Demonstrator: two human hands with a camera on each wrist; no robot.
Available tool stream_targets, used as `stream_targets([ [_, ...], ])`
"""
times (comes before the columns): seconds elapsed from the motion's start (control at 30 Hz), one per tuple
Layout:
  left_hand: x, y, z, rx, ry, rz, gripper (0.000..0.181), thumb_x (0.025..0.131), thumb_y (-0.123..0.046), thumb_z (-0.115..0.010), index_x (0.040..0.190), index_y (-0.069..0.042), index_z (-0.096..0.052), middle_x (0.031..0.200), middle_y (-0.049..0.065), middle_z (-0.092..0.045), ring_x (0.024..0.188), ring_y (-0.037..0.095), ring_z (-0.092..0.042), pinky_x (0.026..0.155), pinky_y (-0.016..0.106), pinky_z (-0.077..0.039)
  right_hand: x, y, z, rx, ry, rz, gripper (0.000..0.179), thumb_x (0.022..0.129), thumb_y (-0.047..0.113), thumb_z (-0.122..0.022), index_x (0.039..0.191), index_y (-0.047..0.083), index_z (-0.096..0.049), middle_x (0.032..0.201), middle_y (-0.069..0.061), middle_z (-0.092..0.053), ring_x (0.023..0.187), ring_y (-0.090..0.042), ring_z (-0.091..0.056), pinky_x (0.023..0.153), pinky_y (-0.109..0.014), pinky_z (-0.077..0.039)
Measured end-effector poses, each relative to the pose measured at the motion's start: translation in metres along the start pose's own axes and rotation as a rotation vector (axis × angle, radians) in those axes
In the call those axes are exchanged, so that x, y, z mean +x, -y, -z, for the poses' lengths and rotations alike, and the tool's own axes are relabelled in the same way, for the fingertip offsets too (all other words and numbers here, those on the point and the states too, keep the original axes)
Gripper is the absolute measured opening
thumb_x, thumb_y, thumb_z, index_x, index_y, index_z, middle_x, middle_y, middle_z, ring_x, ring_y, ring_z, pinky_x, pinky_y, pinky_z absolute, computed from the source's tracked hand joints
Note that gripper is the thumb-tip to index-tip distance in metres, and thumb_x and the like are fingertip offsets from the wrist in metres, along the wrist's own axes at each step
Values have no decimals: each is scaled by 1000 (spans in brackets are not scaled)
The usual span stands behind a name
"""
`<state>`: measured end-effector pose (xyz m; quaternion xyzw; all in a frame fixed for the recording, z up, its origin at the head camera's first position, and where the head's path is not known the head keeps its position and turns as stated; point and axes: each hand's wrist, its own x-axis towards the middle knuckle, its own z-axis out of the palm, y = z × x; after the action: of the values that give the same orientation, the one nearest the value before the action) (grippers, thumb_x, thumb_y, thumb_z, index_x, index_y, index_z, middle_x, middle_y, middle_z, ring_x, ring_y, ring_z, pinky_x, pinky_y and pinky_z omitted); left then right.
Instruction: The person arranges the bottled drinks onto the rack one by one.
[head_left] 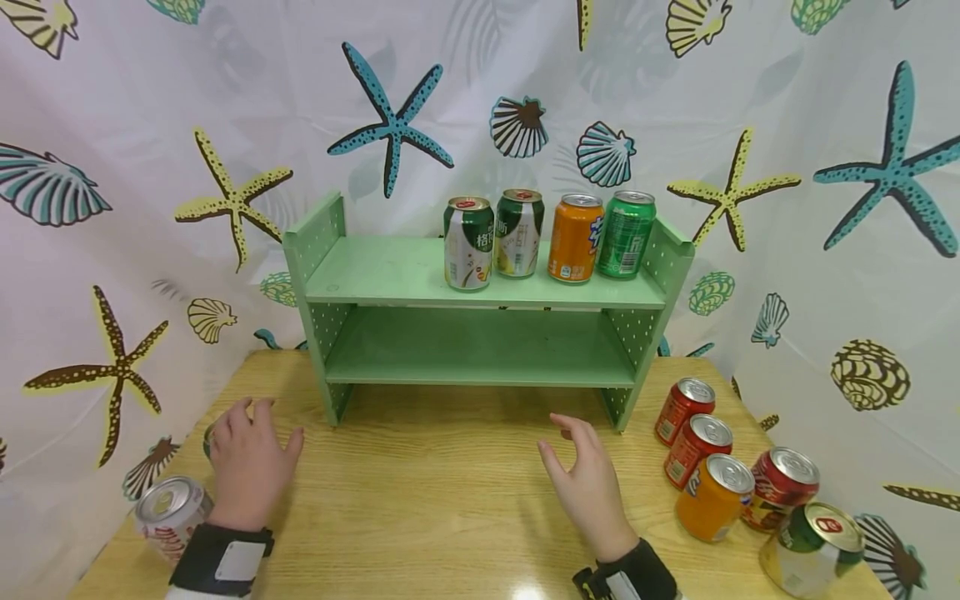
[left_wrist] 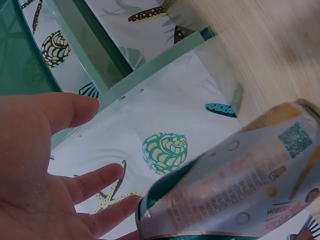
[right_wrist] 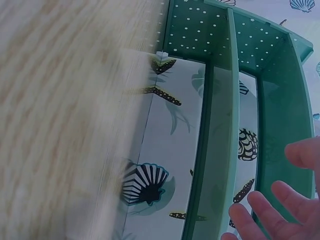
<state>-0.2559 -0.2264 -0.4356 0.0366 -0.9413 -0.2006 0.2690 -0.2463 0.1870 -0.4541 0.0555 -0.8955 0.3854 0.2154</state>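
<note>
My left hand [head_left: 251,462] hovers at the left of the table with fingers spread and nothing gripped. Behind it a green-and-white can [left_wrist: 230,185] is almost hidden in the head view; in the left wrist view the fingertips come close to its top rim, and I cannot tell whether they touch. A white can with red print [head_left: 172,512] stands just beside that hand. My right hand [head_left: 588,487] is over the table before the green shelf [head_left: 480,346], its fingers loosely bent around nothing.
On the upper shelf stand two green-and-white cans [head_left: 468,246], an orange can [head_left: 574,242] and a green can [head_left: 627,237]. Along the table's right edge are two red cans [head_left: 686,408], another orange can [head_left: 712,504], a dark red can [head_left: 780,492] and a green-topped can [head_left: 810,554].
</note>
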Motion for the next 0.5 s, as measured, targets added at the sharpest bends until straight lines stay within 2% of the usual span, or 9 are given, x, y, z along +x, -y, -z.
stream_targets([
  [0.27,5,12,-5,56,-2,-16,63,88,-20,-77,130,17,-48,131,46,-44,119,65,-41,97,77,-35,-1,-1,-1,-3,-3,7,43,96,18,-75,135,7,-61,133,-15,-62,119,-34,-62,95,-54,-54],
  [0.5,9,19,-5,67,11,18,61,89,-20,-77,126,19,-49,126,45,-45,117,63,-40,97,76,-33,-3,-1,-1,3,4,0,42,96,17,-75,134,7,-62,134,-15,-62,119,-36,-62,95,-55,-54],
])
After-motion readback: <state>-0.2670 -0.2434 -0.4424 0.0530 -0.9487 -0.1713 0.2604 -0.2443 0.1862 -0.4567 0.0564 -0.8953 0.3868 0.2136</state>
